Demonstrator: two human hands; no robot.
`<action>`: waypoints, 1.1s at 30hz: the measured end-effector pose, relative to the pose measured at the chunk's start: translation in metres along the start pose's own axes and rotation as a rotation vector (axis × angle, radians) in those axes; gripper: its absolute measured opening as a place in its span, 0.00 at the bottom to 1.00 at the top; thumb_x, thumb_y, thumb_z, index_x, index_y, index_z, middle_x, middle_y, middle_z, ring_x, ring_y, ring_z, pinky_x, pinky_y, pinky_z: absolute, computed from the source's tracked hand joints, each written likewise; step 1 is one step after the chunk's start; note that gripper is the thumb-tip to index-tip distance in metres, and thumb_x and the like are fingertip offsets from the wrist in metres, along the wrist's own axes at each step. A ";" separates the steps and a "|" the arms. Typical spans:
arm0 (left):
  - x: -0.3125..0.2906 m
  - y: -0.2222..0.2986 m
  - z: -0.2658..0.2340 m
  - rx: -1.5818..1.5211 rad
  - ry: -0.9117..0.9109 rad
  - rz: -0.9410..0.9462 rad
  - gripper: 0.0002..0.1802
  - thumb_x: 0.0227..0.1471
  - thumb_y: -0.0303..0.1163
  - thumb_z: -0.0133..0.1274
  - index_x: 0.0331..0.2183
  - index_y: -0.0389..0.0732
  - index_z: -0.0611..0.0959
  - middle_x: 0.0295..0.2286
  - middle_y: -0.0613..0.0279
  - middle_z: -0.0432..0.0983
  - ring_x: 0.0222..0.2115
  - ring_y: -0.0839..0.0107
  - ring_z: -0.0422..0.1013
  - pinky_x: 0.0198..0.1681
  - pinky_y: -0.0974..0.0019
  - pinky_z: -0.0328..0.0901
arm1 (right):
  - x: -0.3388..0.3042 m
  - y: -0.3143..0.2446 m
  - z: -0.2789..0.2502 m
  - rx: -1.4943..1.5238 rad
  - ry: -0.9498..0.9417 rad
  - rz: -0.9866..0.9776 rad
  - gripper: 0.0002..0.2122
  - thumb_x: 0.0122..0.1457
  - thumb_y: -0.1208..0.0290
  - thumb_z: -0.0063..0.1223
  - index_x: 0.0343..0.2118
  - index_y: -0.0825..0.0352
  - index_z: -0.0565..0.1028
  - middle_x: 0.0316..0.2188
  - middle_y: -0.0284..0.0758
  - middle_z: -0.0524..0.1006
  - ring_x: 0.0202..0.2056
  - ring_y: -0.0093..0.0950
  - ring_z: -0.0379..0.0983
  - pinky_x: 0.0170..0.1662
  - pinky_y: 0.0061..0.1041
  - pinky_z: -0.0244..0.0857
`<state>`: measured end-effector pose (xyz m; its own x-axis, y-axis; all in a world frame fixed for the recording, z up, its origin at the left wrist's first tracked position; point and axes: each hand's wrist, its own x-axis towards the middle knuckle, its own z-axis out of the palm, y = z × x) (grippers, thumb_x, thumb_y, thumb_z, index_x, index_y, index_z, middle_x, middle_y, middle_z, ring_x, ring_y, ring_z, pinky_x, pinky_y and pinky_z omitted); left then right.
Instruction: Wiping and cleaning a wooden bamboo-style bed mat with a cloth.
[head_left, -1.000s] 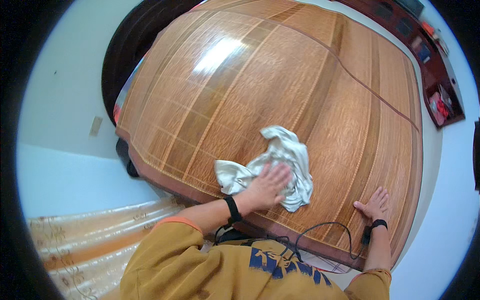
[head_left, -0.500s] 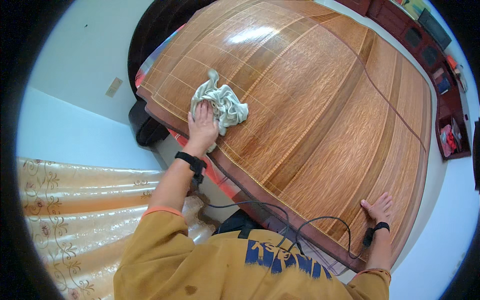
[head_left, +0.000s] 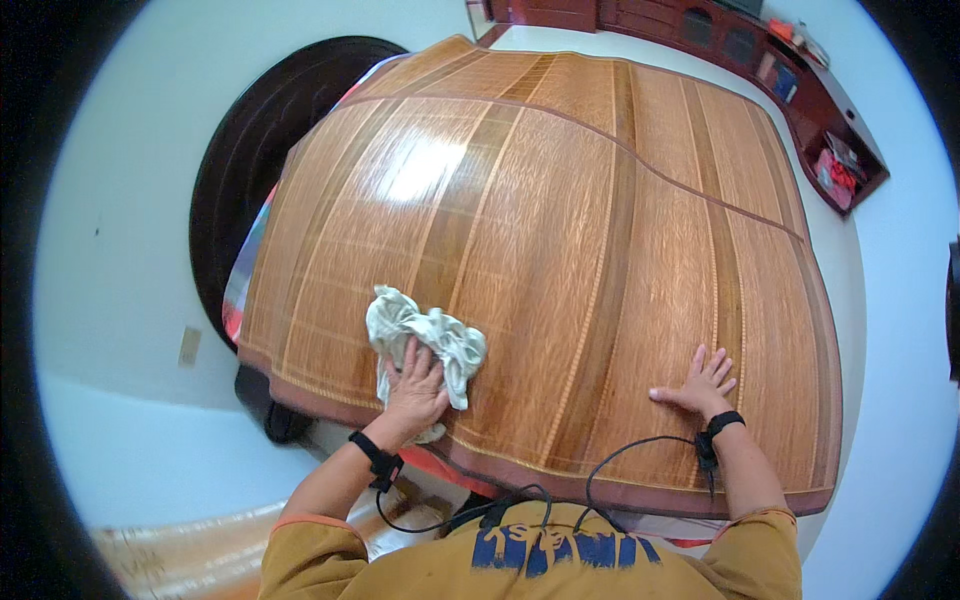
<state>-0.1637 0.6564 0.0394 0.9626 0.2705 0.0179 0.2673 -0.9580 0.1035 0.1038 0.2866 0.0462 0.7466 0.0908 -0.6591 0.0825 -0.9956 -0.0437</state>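
Note:
A woven brown mat (head_left: 545,215) with darker stripes and a brown cloth border covers a bed. Near its front left edge lies a crumpled pale cloth (head_left: 455,350). My left hand (head_left: 417,388) presses down on this cloth from above, fingers stretched out over its folds. Farther right, my right hand (head_left: 698,385) rests flat on the bare mat with its fingers spread, holding nothing. Both wrists wear a black strap, and a thin black cable (head_left: 600,470) runs from them to my chest.
A dark rounded headboard (head_left: 225,190) stands at the bed's left end. Dark red cabinets (head_left: 655,20) line the far side and reach round to the right. A shiny patterned curtain (head_left: 180,550) hangs at the lower left, beside a pale wall (head_left: 120,300).
My view has turned, so the bed sits lower and more of its far side shows. My left hand stays on the cloth, its fingers more spread. My right hand remains flat on the mat.

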 end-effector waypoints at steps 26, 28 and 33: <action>0.621 -0.008 0.063 0.437 -0.487 0.312 0.26 0.56 0.51 0.25 0.56 0.60 0.55 0.60 0.64 0.37 0.59 0.51 0.35 0.58 0.44 0.38 | 0.042 0.005 0.026 0.019 -0.001 0.001 0.70 0.16 0.32 0.60 0.59 0.67 0.30 0.57 0.58 0.20 0.57 0.54 0.10 0.51 0.61 0.09; 0.595 0.027 0.042 0.492 -0.507 0.670 0.23 0.56 0.45 0.30 0.53 0.59 0.61 0.59 0.63 0.40 0.59 0.52 0.36 0.58 0.44 0.40 | 0.043 0.004 0.024 0.003 -0.011 0.015 0.70 0.17 0.32 0.60 0.59 0.67 0.29 0.57 0.57 0.19 0.57 0.54 0.09 0.51 0.62 0.09; 0.484 0.094 0.002 0.533 -0.474 0.977 0.23 0.49 0.49 0.44 0.48 0.55 0.70 0.56 0.62 0.49 0.59 0.55 0.39 0.52 0.30 0.39 | 0.042 0.006 0.022 0.011 0.001 -0.004 0.69 0.17 0.33 0.61 0.59 0.67 0.30 0.57 0.57 0.19 0.57 0.53 0.08 0.51 0.60 0.08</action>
<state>0.3270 0.6969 0.0558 0.6599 -0.5441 -0.5181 -0.7046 -0.6877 -0.1751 0.1210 0.2839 0.0016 0.7469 0.0950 -0.6581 0.0782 -0.9954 -0.0549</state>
